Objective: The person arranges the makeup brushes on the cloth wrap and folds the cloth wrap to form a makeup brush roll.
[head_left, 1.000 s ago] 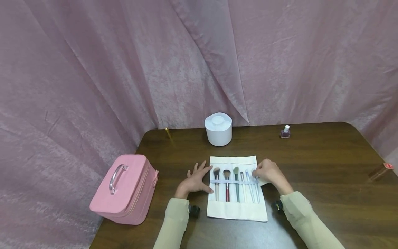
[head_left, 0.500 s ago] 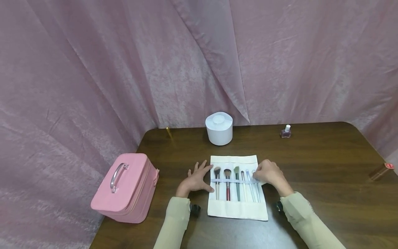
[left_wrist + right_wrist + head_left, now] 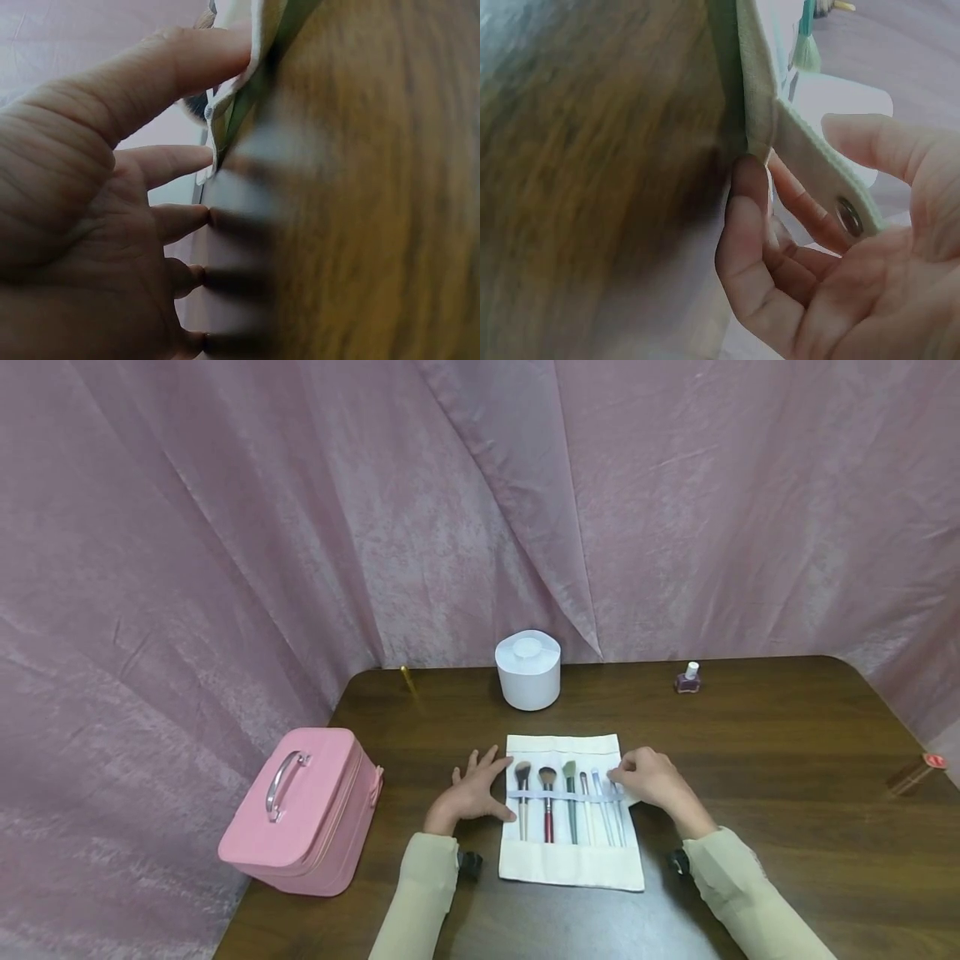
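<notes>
A white fabric brush roll (image 3: pixel 570 865) lies unrolled on the table, with several makeup brushes under its pale elastic band. The brush with the red handle (image 3: pixel 549 820) is near the middle. My left hand (image 3: pixel 471 792) is spread at the left edge; its thumb and index finger touch the fabric. My right hand (image 3: pixel 657 783) has its fingers curled at the right edge, by the rightmost brush. In the right wrist view, a strap with a metal snap (image 3: pixel 849 216) runs from the roll between the thumb and curled fingers. The thumb tip stands apart from the fingertips there.
On the left stands a pink vanity case (image 3: pixel 296 814). Along the back are a gold tube (image 3: pixel 407 678), a white lidded container (image 3: pixel 528 672) and a nail polish bottle (image 3: pixel 687 679). A brown tube with a red end (image 3: pixel 917 774) is at far right.
My right wrist has shifted slightly to the right, while its fingers stay at the roll's right edge. The left hand and the brushes keep their places.
</notes>
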### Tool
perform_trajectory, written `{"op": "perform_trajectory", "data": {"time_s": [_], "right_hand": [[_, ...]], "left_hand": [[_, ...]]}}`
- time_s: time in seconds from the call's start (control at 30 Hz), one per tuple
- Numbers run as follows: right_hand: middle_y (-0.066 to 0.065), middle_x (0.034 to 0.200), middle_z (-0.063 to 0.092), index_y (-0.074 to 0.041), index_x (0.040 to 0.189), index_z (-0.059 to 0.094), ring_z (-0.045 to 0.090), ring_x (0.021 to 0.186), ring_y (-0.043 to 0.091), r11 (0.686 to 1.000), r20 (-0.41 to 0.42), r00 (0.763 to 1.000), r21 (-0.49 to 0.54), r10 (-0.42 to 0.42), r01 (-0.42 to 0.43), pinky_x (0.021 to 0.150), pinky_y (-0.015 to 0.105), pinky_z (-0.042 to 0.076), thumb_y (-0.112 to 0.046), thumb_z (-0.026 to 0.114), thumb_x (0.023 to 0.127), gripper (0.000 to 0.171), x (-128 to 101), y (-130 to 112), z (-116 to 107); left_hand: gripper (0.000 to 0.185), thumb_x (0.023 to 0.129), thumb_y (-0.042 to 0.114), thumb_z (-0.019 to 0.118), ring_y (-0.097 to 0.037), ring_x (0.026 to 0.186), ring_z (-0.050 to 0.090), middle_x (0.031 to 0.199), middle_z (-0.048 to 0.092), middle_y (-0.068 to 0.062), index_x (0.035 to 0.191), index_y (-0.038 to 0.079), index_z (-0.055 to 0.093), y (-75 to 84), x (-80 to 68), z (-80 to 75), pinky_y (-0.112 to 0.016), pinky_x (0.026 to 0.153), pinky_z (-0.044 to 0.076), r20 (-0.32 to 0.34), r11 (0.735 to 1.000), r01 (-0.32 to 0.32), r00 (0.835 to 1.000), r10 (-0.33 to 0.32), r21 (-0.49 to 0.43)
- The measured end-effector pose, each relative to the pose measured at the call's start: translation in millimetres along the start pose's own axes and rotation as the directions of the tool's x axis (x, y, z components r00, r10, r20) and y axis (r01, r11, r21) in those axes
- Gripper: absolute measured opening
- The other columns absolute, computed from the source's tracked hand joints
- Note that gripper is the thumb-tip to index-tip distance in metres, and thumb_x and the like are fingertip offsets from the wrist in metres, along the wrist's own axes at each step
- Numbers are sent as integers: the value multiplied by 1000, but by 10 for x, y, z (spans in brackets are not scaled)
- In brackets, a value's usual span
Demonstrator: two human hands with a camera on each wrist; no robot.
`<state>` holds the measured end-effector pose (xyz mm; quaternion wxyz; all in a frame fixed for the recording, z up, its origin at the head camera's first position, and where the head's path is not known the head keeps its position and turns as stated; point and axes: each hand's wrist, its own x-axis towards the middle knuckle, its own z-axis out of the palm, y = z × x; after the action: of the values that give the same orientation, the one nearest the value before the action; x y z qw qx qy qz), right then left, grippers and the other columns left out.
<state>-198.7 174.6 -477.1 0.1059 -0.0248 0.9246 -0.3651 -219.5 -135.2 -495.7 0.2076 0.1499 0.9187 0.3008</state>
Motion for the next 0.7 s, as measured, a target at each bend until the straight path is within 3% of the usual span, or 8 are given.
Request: {"op": "perform_trajectory", "data": {"time_s": [0.17, 0.37, 0.53, 0.7], "right_hand": [[12, 87, 65, 6, 97, 68, 56, 77, 24, 999, -15, 999, 3, -42, 42, 65, 37, 46, -18, 69, 94, 24, -61, -5, -58], [29, 112, 61, 12, 118, 59, 58, 102, 43, 998, -84, 995, -35, -52, 49, 84, 57, 48, -21, 68, 95, 41, -154, -43, -128], [37, 125, 52, 12, 125, 57, 47, 115, 52, 992, -181, 978, -88, -103, 88, 91, 68, 38, -20, 68, 94, 46, -255, -154, -112], [32, 117, 57, 10, 119, 62, 51, 111, 49, 977, -229, 954, -135, -195, 167, 87, 64, 42, -17, 71, 91, 39, -414, -386, -14]], "left_hand": [[90, 80, 25, 88, -44, 152, -3, 168, 13, -13, 156, 15, 40, 22, 28, -12, -71, 114, 3, 12, 1000, 11, 1000, -11, 15], [84, 85, 26, 81, -43, 152, 8, 167, 16, -17, 156, 11, 39, 75, 69, -117, -68, 115, 13, 8, 999, 22, 1000, -22, 33], [67, 94, 19, 71, -37, 151, 21, 165, 24, -16, 153, 5, 43, 132, 112, -210, -57, 116, 25, -51, 998, -59, 997, 58, -7], [52, 102, 22, 62, -28, 146, 35, 158, 40, -11, 149, 5, 50, 188, 220, -205, -48, 116, 30, -108, 985, -162, 982, 155, -58]]}}
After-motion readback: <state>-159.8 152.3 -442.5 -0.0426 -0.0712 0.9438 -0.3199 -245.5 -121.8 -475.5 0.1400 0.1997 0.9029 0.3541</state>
